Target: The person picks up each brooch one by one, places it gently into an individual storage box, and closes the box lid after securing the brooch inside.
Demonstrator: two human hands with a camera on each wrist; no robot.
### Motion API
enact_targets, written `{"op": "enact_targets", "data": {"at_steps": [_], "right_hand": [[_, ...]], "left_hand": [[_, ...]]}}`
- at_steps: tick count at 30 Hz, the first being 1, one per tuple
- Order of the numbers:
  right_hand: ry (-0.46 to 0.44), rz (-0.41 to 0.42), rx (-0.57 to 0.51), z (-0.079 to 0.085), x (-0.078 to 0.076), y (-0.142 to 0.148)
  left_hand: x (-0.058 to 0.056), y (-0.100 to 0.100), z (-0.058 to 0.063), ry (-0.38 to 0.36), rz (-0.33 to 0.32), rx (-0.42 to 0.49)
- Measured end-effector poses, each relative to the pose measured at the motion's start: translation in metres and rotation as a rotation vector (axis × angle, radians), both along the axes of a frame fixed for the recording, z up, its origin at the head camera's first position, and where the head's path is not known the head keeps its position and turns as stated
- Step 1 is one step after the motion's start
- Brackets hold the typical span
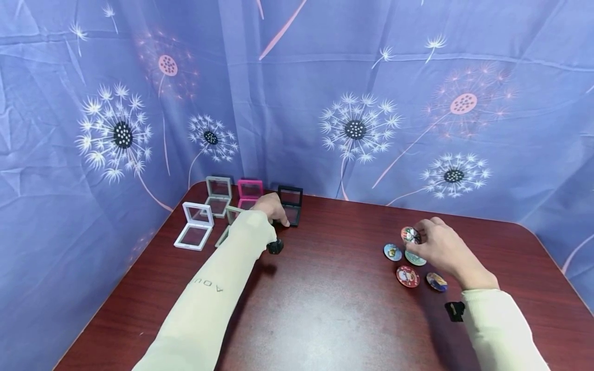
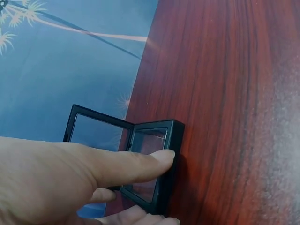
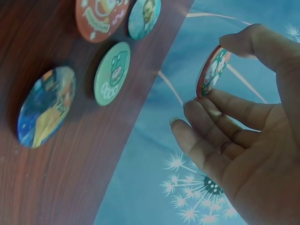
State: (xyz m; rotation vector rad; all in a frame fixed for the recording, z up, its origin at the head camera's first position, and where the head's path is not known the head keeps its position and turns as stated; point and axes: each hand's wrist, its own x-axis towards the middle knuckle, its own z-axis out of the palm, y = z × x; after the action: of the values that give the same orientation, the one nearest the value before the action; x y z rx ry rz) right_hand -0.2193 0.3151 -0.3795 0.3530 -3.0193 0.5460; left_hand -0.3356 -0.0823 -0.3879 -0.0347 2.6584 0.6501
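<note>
My right hand [image 1: 443, 247] pinches a round badge [image 3: 214, 71] by its rim between thumb and fingertips, raised off the table. Below it lie several more badges: a green one [image 3: 112, 73], a red one [image 1: 408, 276], a small blue one [image 1: 392, 252] and a dark blue and yellow one [image 3: 47, 107]. At the back left, my left hand [image 2: 89, 173] grips the lower half of a black display frame [image 2: 174, 136]. Its thumb lies across the frame's edge, and other fingers are partly hidden below. The frame stands unfolded, its clear-windowed lid upright.
Left of the black frame stand more unfolded frames: pink [image 1: 250, 188], grey [image 1: 218, 186], white [image 1: 194, 226] and a pale green one [image 1: 231, 214] partly behind the left sleeve. A blue dandelion-print curtain [image 1: 297, 103] hangs behind the dark red wooden table [image 1: 325, 309].
</note>
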Motion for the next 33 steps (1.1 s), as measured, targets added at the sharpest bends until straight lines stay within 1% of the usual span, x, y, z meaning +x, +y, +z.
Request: {"op": "enact_targets", "data": {"at_steps": [2,7,11,17,23,25,30,33], "right_hand": [[-0.001,0.002,-0.004,0.000,0.000,-0.003],[0.007,0.009,-0.020,-0.001,-0.001,-0.012],[0.025,0.013,-0.019,-0.003,-0.002,-0.017],[0.048,0.026,-0.013,-0.005,-0.002,-0.018],[0.038,0.031,-0.023,-0.008,-0.002,-0.023],[0.039,0.033,-0.026,-0.008,-0.002,-0.025],[0.041,0.034,-0.040,-0.009,-0.003,-0.032],[0.038,0.032,-0.046,-0.009,-0.003,-0.036]], "left_hand": [[0.003,-0.001,0.000,0.006,0.015,0.035],[0.007,-0.002,-0.005,-0.003,0.068,0.138],[0.011,-0.003,-0.010,0.005,0.098,0.208],[0.015,-0.004,-0.018,0.030,0.152,0.274],[0.018,-0.006,-0.029,0.095,0.164,0.301],[0.019,-0.007,-0.034,0.136,0.152,0.293],[0.019,-0.010,-0.047,0.269,0.113,0.259],[0.017,-0.012,-0.054,0.303,0.093,0.280]]}}
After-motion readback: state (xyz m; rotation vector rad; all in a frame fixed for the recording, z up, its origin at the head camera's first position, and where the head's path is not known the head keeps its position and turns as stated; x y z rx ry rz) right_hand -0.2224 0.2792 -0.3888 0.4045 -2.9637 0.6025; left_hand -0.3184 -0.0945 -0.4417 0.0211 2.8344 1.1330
